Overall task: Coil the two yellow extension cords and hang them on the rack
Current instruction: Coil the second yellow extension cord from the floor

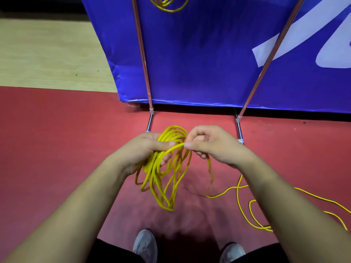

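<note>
While the left hand point(146, 149) closes around a bunch of yellow loops, the coil point(165, 173) hangs from that fist above the red floor point(57, 139), its lowest loops dangling free just ahead of the two grey shoes point(145, 245). The right hand point(210, 145) pinches one strand between thumb and forefinger right beside the left thumb, the other fingers curled in; the two hands nearly touch over the top of the coil. From the right hand the loose cord point(245, 202) drops, blurred, then runs out across the floor to the right in slack curves and passes out of view at the right edge. A second coil point(169, 4) shows at the top edge, hanging against the blue banner point(199, 54), cut off by the frame. Two metal rack legs point(144, 59) slant up in front of the banner, their feet meeting the floor just beyond the hands, one on each side. Between those feet the floor is bare, and a wide stretch of red lies open to the left. Farther left, the red ends in a straight edge against pale wood flooring point(47, 54). The banner's lower edge sits just above the floor.
</note>
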A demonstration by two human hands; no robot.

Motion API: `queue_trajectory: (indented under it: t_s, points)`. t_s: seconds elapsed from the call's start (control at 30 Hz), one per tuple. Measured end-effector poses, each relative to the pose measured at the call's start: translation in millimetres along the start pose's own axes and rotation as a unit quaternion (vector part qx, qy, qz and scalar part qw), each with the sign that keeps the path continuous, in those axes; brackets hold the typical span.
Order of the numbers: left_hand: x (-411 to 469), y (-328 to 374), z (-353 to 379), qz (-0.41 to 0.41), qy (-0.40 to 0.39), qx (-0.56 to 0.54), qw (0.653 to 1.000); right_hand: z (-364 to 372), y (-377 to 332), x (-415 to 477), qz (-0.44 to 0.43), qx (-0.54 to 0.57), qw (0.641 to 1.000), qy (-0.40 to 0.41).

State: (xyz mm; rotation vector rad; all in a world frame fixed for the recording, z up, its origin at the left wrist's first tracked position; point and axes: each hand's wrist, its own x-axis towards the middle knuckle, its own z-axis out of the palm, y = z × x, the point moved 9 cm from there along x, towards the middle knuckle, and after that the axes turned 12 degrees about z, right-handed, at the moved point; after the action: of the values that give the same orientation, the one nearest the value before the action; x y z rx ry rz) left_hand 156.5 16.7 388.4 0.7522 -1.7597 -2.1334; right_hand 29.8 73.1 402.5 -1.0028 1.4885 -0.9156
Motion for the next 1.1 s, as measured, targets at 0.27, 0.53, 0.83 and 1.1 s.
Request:
queue_trajectory:
  t_s: [0.27, 0.53, 0.83, 1.1]
  points:
    - [-5, -14, 8, -0.057, -0.020, -0.050, 0.997, -20, 6, -6, -0.008, -0.064, 0.993, 0.101]
    - [-2, -2, 0, -0.011, 0.017, -0.118, 0.993, -5, -1, -4, -0.029, -0.090, 0.993, 0.072]
    - [-2, -12, 4, -0.047, 0.015, -0.083, 0.995, -14, 17, 6, -0.021, 0.014, 0.996, 0.081]
    - [-6, 0, -10, -0.010, -0.013, -0.158, 0.987, -11, 22, 5, -0.003, -0.147, 0.989, 0.015]
